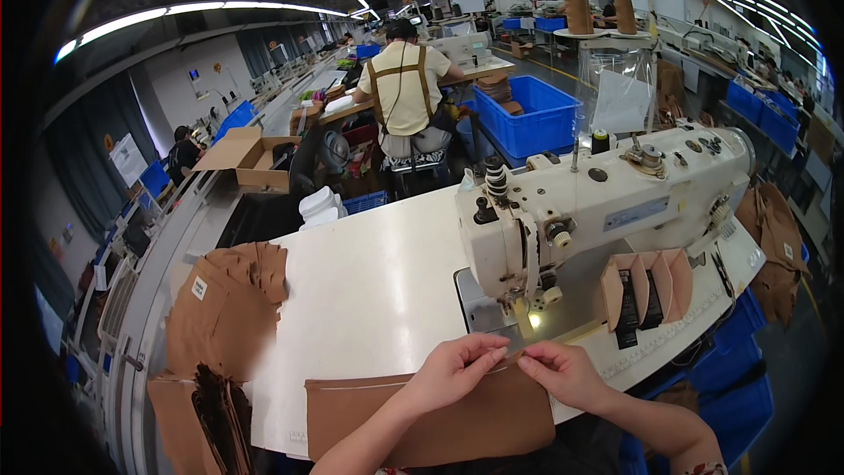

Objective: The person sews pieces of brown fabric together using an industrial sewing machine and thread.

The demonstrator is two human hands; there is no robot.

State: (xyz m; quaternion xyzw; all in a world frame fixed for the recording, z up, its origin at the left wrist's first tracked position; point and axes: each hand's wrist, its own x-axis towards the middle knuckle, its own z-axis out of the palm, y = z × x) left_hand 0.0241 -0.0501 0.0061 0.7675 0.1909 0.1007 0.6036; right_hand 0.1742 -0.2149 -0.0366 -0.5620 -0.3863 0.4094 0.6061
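A brown fabric piece (475, 427) lies across the front edge of the white sewing table, with a pale strip along its upper edge. My left hand (457, 374) is closed at that edge, thumb and fingers pinched together. Close beside it, my right hand (565, 376) pinches the same edge near its right end. Both hands are just in front of the needle area of a cream sewing machine (607, 202), whose small lamp is lit. The fingertips nearly meet, and exactly what lies between the left ones is partly hidden.
Stacked brown fabric pieces (220, 308) lie at the table's left end. A pink divided holder (673, 286) with black strips stands right of the needle. Blue bins (730, 387) are below right. Beyond the table, a seated person (404, 88) works near a blue crate (527, 119).
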